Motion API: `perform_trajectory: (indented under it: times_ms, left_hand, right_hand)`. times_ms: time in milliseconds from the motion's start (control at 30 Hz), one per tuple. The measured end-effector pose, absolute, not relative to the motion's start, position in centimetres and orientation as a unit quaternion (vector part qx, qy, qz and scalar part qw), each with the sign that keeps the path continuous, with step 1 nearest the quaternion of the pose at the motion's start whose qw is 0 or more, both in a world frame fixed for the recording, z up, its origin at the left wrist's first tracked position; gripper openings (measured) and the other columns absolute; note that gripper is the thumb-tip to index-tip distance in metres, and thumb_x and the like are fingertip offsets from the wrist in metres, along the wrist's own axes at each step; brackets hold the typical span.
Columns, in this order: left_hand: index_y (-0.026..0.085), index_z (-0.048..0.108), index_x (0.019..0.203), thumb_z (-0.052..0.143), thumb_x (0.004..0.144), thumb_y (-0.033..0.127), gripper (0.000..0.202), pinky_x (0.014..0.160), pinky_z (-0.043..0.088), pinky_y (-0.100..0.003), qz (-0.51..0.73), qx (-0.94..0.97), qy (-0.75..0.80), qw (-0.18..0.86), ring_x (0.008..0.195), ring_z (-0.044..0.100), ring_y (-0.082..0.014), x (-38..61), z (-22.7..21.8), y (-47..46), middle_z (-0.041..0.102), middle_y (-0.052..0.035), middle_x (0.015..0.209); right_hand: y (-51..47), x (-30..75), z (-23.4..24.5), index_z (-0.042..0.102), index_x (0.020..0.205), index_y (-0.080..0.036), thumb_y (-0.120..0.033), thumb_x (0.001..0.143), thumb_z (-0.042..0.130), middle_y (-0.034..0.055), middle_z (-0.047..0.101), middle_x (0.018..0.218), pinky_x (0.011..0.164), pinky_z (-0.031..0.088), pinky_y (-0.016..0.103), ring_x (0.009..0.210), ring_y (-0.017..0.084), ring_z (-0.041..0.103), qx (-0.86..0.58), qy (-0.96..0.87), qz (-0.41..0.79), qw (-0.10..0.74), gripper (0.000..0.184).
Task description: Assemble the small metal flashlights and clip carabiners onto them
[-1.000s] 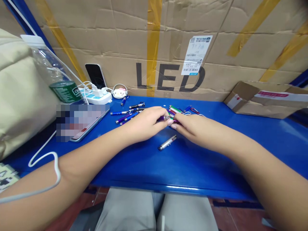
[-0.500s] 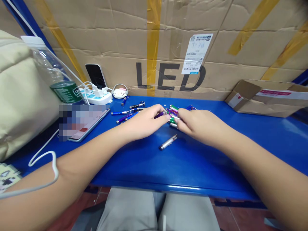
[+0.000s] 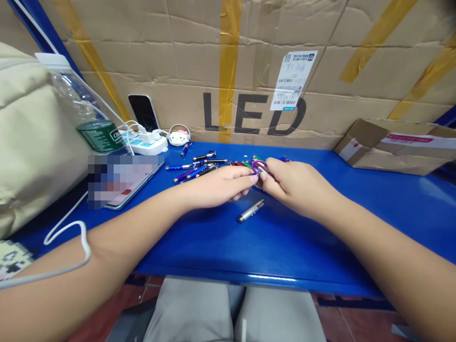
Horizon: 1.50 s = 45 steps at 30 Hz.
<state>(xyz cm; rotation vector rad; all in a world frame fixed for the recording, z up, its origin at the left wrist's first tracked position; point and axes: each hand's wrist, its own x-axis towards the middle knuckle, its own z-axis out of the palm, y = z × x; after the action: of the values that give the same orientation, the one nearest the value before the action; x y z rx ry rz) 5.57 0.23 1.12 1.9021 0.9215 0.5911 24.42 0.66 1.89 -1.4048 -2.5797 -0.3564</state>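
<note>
Blue table point(image 3: 292, 247) looks partway: dark pens point(image 3: 205, 171) bunched, silver pen point(image 3: 251, 211) loose; left hand point(image 3: 219, 186), right hand point(image 3: 295, 183) half-curled, can't tell their grip.

Bare left hand point(image 3: 223, 185) and bare right hand point(image 3: 294, 183) stood close together at a curved purple clip point(image 3: 259, 161); a slim silver tube point(image 3: 251, 211) lay apart on the glossy blue desk point(image 3: 228, 249).

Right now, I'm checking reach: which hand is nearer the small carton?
Right: the right hand is left of the small carton; the left hand is farther left.
</note>
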Motion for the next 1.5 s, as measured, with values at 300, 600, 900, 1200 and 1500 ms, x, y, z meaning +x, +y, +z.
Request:
perform_trajectory:
  times_ms: [300,600,900,1200,1500]
  left_hand:
    - [0.017,0.058,0.09,0.042,0.093,0.037,0.026,0.07,0.043,-0.025,0.26,0.815,0.373,0.359,0.073,0.053,-0.0129,5.6,1.8,-0.1,0.059,-0.0004,0.082]
    - [0.016,0.059,0.093,0.04,0.094,0.031,0.024,0.086,0.044,-0.03,0.28,0.848,0.368,0.259,0.091,0.057,-0.018,6.2,1.2,0.0,0.065,-0.0036,0.097]
    - [0.017,0.056,0.087,0.041,0.093,0.031,0.022,0.078,0.043,-0.03,0.343,0.798,0.423,0.257,0.083,0.056,-0.0165,7.3,0.1,-0.1,0.062,-0.0024,0.086]
    - [0.016,0.061,0.108,0.05,0.088,0.039,0.032,0.065,0.045,-0.027,0.344,0.756,0.476,0.289,0.067,0.056,-0.0136,4.1,1.3,2.9,0.064,-0.0027,0.083]
    - [0.017,0.062,0.104,0.051,0.086,0.041,0.031,0.077,0.047,-0.033,0.271,0.786,0.506,0.23,0.08,0.06,-0.0178,0.4,0.9,5.3,0.067,-0.0047,0.09]
  right_hand:
    - [1.1,25.2,2.2,0.053,0.088,-0.019,-0.038,0.094,0.033,0.0049,0.061,0.066,0.052,0.02,0.028,0.053,0.017,0.05,-0.476,-0.867,-0.111,0.101,0.028]
    - [0.9,25.0,2.5,0.057,0.091,-0.017,-0.039,0.094,0.033,0.008,0.064,0.072,0.053,0.02,0.029,0.059,0.019,0.055,-0.497,-0.856,-0.134,0.043,0.032]
    - [0.9,25.0,2.8,0.058,0.091,-0.017,-0.035,0.096,0.031,0.0085,0.065,0.076,0.055,0.023,0.028,0.062,0.019,0.056,-0.495,-0.86,-0.113,0.042,0.033]
    - [2.0,25.5,2.1,0.053,0.085,-0.019,-0.039,0.095,0.035,0.0049,0.064,0.077,0.056,0.029,0.026,0.061,0.015,0.052,-0.469,-0.875,0.01,0.116,0.029]
    - [3.6,26.8,2.0,0.057,0.084,-0.019,-0.034,0.093,0.04,0.0048,0.065,0.078,0.057,0.035,0.025,0.066,0.016,0.055,-0.485,-0.85,0.061,0.198,0.024]
